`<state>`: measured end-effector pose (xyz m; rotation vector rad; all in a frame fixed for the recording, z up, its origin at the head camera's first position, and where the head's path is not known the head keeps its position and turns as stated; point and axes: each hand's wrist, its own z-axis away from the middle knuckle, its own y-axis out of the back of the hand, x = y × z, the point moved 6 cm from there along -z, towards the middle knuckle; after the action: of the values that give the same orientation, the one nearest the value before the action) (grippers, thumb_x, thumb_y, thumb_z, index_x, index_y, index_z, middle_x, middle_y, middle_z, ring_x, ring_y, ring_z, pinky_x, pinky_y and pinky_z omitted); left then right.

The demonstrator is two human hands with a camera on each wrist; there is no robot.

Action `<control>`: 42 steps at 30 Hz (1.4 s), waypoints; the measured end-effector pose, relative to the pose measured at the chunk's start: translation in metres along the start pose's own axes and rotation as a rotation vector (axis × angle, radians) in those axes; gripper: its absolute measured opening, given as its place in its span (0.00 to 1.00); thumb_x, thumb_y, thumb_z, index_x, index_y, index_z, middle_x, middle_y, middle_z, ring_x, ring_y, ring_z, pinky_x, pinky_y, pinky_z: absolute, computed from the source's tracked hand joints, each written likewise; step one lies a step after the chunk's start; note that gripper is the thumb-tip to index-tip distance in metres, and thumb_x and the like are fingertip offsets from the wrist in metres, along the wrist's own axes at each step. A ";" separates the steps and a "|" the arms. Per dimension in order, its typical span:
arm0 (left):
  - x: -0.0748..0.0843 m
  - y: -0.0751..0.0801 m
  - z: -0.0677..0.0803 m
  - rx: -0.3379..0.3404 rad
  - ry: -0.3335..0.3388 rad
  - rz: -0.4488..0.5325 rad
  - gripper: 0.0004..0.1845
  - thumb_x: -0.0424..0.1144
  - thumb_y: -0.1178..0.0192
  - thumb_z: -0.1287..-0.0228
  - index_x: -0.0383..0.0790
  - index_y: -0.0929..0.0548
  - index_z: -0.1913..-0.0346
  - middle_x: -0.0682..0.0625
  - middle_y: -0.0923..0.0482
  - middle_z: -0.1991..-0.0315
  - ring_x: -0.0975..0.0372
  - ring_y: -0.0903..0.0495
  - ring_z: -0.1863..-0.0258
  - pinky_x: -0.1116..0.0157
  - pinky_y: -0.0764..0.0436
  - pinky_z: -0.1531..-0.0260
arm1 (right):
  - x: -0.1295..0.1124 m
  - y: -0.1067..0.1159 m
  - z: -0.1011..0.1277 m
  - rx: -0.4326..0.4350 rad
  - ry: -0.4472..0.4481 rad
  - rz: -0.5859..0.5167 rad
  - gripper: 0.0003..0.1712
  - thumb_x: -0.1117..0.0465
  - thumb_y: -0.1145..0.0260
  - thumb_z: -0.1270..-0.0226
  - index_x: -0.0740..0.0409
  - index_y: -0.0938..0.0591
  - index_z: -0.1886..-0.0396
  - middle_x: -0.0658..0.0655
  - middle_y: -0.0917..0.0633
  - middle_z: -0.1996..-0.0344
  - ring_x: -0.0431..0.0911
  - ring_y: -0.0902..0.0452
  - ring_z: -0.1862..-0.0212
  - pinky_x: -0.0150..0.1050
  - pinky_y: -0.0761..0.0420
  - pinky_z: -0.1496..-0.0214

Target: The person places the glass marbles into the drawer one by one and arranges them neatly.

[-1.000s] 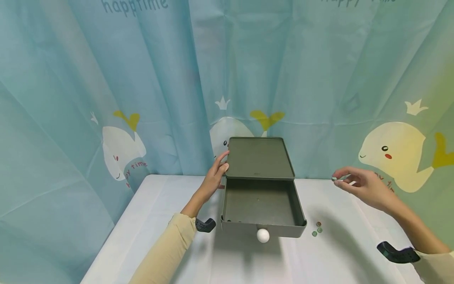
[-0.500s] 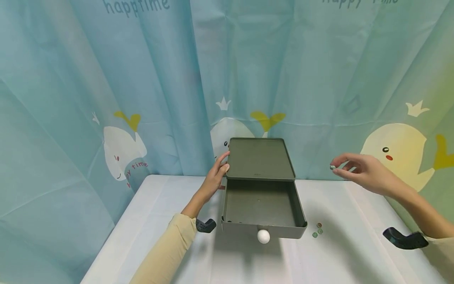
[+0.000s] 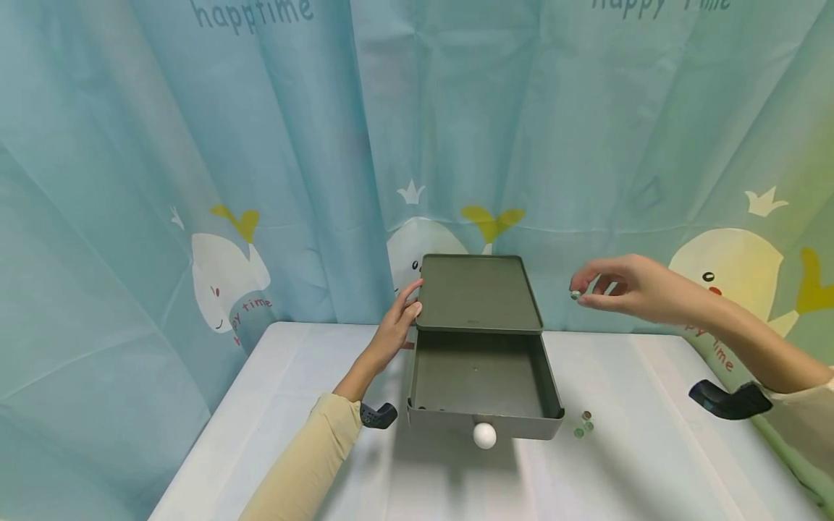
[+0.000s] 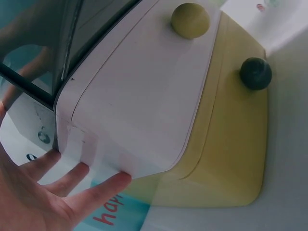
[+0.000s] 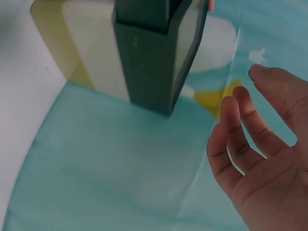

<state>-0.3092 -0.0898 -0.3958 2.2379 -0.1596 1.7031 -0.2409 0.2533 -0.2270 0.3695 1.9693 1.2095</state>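
Pinched between thumb and forefinger of the right hand [image 3: 625,289], a small greenish bead [image 3: 575,294] hangs in the air to the right of the grey drawer box [image 3: 478,293], above the bench [image 3: 274,405] and apart from the box. Head view: the left hand [image 3: 394,325] rests against the box's left edge with fingers nearly straight, its grip spread and holding nothing. The open drawer [image 3: 482,376] is pulled toward the viewer, with a white round knob [image 3: 484,435] on its front; a few dark specks along its front inner edge are too small to identify. Three loose beads [image 3: 583,425] lie on the bench just right of the drawer's front corner. Dark wrist mounts partly cover both forearms, and the cream sleeves are cut off by the frame. The curtain [image 3: 195,181] behind bears whale drawings and the words "happy time", cropped at the top edge. Left wrist view: straight fingers [image 4: 57,185] press on a white-and-yellow box side [image 4: 144,110]; colours differ from the head view, and the thumb is cut off. Right wrist view: the hand [image 5: 264,163] shows three fingers loosely extended toward the dark box corner [image 5: 154,57]; the pinching fingertips and the bead are hidden here.
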 end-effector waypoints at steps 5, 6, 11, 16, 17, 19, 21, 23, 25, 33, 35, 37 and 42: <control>0.000 0.000 0.000 0.002 0.003 -0.013 0.30 0.54 0.56 0.18 0.66 0.45 0.18 0.42 0.47 0.20 0.43 0.41 0.24 0.33 0.20 0.53 | -0.022 -0.010 -0.023 -0.073 0.019 -0.001 0.07 0.59 0.28 0.30 0.43 0.14 0.56 0.43 0.14 0.60 0.39 0.17 0.62 0.36 0.15 0.59; 0.000 0.000 0.000 0.001 0.002 -0.016 0.30 0.54 0.56 0.18 0.65 0.45 0.18 0.42 0.47 0.20 0.43 0.41 0.24 0.33 0.20 0.53 | -0.027 -0.013 -0.028 -0.089 0.020 0.002 0.07 0.59 0.28 0.30 0.43 0.14 0.56 0.43 0.14 0.61 0.39 0.17 0.61 0.37 0.15 0.59; 0.000 0.000 0.000 0.001 -0.001 -0.013 0.30 0.53 0.56 0.18 0.64 0.45 0.18 0.41 0.47 0.20 0.42 0.41 0.24 0.33 0.20 0.53 | -0.048 -0.032 -0.051 -0.190 0.075 0.016 0.09 0.61 0.29 0.30 0.41 0.15 0.55 0.44 0.15 0.62 0.39 0.17 0.62 0.38 0.15 0.59; 0.000 -0.001 0.001 0.006 0.003 -0.011 0.29 0.54 0.56 0.19 0.67 0.44 0.19 0.42 0.47 0.20 0.44 0.41 0.23 0.33 0.20 0.53 | -0.067 -0.056 -0.071 -0.270 0.149 0.015 0.11 0.62 0.30 0.29 0.38 0.15 0.56 0.42 0.15 0.62 0.39 0.16 0.62 0.38 0.16 0.61; 0.000 -0.001 0.002 0.007 0.005 -0.014 0.29 0.54 0.56 0.19 0.68 0.44 0.19 0.43 0.47 0.20 0.44 0.41 0.23 0.33 0.20 0.52 | -0.071 -0.060 -0.074 -0.282 0.158 0.014 0.10 0.61 0.30 0.29 0.38 0.14 0.56 0.41 0.15 0.62 0.38 0.16 0.62 0.38 0.16 0.61; 0.001 -0.001 0.002 0.006 0.004 -0.018 0.29 0.54 0.55 0.19 0.69 0.44 0.19 0.44 0.47 0.20 0.45 0.42 0.23 0.33 0.20 0.52 | -0.077 -0.069 -0.081 -0.307 0.173 0.001 0.09 0.60 0.30 0.29 0.39 0.14 0.56 0.41 0.15 0.62 0.38 0.17 0.61 0.39 0.16 0.60; 0.002 -0.001 0.002 0.006 0.005 -0.021 0.29 0.55 0.55 0.19 0.70 0.44 0.19 0.45 0.47 0.20 0.46 0.42 0.23 0.33 0.20 0.52 | -0.084 -0.077 -0.086 -0.327 0.194 -0.015 0.09 0.60 0.30 0.28 0.39 0.14 0.56 0.41 0.14 0.62 0.38 0.17 0.61 0.40 0.16 0.60; 0.003 -0.001 0.002 0.009 0.002 -0.025 0.29 0.55 0.56 0.19 0.69 0.44 0.19 0.44 0.47 0.20 0.46 0.41 0.23 0.33 0.20 0.52 | -0.090 -0.085 -0.092 -0.347 0.212 -0.029 0.08 0.60 0.30 0.28 0.40 0.14 0.56 0.41 0.13 0.62 0.38 0.17 0.61 0.42 0.16 0.60; 0.003 0.000 0.003 0.011 0.006 -0.027 0.30 0.55 0.56 0.19 0.68 0.45 0.19 0.44 0.47 0.20 0.45 0.42 0.23 0.33 0.20 0.52 | -0.095 -0.093 -0.096 -0.368 0.230 -0.044 0.07 0.60 0.29 0.29 0.41 0.14 0.56 0.41 0.13 0.62 0.38 0.17 0.61 0.42 0.15 0.59; 0.004 0.001 0.005 0.005 0.017 -0.031 0.29 0.57 0.57 0.19 0.70 0.45 0.19 0.44 0.46 0.20 0.45 0.41 0.24 0.36 0.19 0.53 | -0.103 -0.129 -0.103 -0.453 0.275 -0.101 0.06 0.62 0.28 0.31 0.50 0.14 0.56 0.42 0.15 0.67 0.37 0.18 0.67 0.38 0.17 0.60; 0.003 0.001 0.004 0.008 0.020 -0.033 0.29 0.57 0.56 0.19 0.72 0.45 0.20 0.45 0.45 0.21 0.47 0.39 0.24 0.37 0.18 0.54 | -0.104 -0.136 -0.105 -0.473 0.282 -0.113 0.06 0.63 0.28 0.31 0.50 0.14 0.57 0.42 0.16 0.69 0.37 0.19 0.69 0.37 0.17 0.62; 0.003 0.001 0.004 0.008 0.015 -0.032 0.29 0.57 0.56 0.19 0.72 0.45 0.20 0.44 0.45 0.21 0.46 0.39 0.25 0.37 0.18 0.54 | -0.104 -0.144 -0.106 -0.496 0.293 -0.122 0.06 0.64 0.28 0.32 0.50 0.14 0.57 0.42 0.16 0.70 0.37 0.20 0.72 0.35 0.18 0.64; 0.002 0.001 0.004 0.006 0.011 -0.026 0.29 0.57 0.57 0.19 0.71 0.45 0.20 0.43 0.45 0.21 0.44 0.39 0.25 0.36 0.18 0.54 | -0.104 -0.159 -0.107 -0.570 0.277 -0.134 0.06 0.64 0.28 0.33 0.52 0.13 0.57 0.42 0.16 0.73 0.45 0.18 0.75 0.34 0.19 0.67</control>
<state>-0.3048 -0.0916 -0.3944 2.2242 -0.1227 1.7047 -0.2292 0.0444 -0.2878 -0.2269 1.7313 1.7268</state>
